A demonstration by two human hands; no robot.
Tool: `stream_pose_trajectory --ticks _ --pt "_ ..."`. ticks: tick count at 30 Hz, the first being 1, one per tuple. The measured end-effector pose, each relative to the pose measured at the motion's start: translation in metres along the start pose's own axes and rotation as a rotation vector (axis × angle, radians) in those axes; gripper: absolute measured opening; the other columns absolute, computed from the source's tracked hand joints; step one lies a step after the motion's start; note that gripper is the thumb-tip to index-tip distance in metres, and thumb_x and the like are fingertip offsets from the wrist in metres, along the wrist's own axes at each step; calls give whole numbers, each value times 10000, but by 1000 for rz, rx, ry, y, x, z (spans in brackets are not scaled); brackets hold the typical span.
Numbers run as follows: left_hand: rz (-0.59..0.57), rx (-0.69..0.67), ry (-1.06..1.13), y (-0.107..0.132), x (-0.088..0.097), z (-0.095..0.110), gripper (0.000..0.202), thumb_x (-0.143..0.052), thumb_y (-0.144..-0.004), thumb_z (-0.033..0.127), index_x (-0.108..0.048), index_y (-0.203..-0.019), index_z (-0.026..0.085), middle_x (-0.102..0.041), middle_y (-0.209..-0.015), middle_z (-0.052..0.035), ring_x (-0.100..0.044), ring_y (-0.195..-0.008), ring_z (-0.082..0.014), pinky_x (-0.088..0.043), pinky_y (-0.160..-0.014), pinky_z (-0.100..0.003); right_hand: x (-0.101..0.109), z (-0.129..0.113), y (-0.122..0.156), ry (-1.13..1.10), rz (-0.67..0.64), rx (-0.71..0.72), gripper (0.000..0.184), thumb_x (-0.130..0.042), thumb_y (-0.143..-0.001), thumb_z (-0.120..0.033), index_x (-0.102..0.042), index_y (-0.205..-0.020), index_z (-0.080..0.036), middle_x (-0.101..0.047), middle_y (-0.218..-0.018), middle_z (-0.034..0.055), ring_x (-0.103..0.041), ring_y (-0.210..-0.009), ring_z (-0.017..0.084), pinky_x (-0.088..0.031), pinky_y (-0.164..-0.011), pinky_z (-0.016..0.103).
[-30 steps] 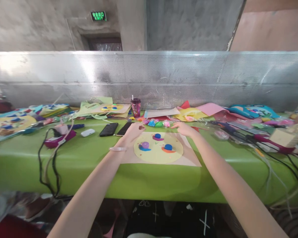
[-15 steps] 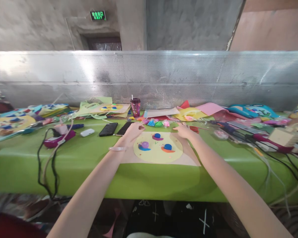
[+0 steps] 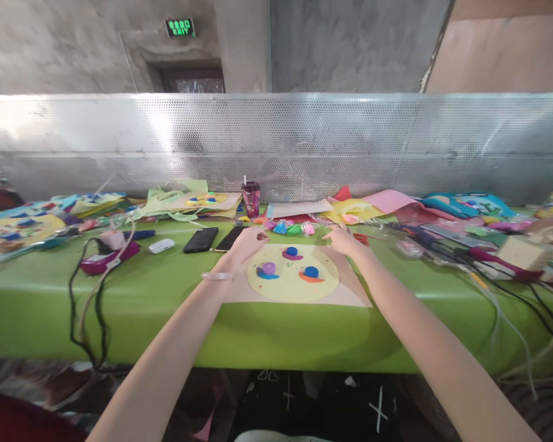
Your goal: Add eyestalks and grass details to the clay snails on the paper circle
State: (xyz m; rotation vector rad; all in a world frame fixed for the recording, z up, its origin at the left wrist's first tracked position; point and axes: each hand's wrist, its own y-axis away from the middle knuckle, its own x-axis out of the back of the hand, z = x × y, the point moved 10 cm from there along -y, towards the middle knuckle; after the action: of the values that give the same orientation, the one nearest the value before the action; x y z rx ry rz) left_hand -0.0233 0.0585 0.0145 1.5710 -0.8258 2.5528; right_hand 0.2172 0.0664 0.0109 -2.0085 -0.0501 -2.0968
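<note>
A yellow paper disc [image 3: 293, 288] lies on a beige sheet [image 3: 352, 296] on the green table. On the disc sit three small clay snails: a purple-and-blue one [image 3: 268, 270], a blue-and-magenta one [image 3: 291, 253] and a blue-and-orange one [image 3: 311, 274]. My left hand [image 3: 243, 247], with a bracelet on its wrist, rests at the disc's far left edge. Its fingertips are pinched together on something too small to make out. My right hand [image 3: 346, 241] lies on the sheet's far right corner, fingers stretched out towards small bags of coloured clay [image 3: 291, 229].
Two black phones [image 3: 201, 239] and a white case [image 3: 162, 245] lie left of the disc, with a purple cup [image 3: 251, 198] behind. A glue gun [image 3: 105, 262] with a black cable sits at the left. Coloured paper stacks, tools and cables [image 3: 498, 261] crowd the right. A perforated metal panel backs the table.
My right hand has shifted slightly along the sheet's far corner. My left hand stays pinched at the disc's edge.
</note>
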Motion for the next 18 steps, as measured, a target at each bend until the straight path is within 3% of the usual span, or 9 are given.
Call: stream_pose_trajectory --ticks 5,10,18 --pt "2 5 1 -1 0 0 219 -515 -876 330 -600 -904 130 -621 -891 -37 -595 -790 -147 -499 -740 -341 -10 2 -2 17 -43 -1 298 -506 -887 -276 -520 -1176 -203 -343 -1373 83 -354 -1221 261 -320 -992 488" --pt "-3 1 -8 0 0 1 223 -511 -878 335 -602 -898 132 -623 -889 -37 -595 -791 -148 -497 -746 -342 -20 4 -5 24 -85 -2 391 -513 -882 -293 -453 -1262 -228 -270 -1422 81 -269 -1277 298 -261 -1015 540" --pt "-4 -3 -19 0 -1 0 224 -504 -881 336 -603 -905 137 -622 -910 -41 -593 -813 -153 -494 -760 -346 -1 -5 3 8 -26 17 266 -533 -868 -267 -555 -1120 -188 -315 -1397 75 -282 -1268 273 -265 -1019 500"
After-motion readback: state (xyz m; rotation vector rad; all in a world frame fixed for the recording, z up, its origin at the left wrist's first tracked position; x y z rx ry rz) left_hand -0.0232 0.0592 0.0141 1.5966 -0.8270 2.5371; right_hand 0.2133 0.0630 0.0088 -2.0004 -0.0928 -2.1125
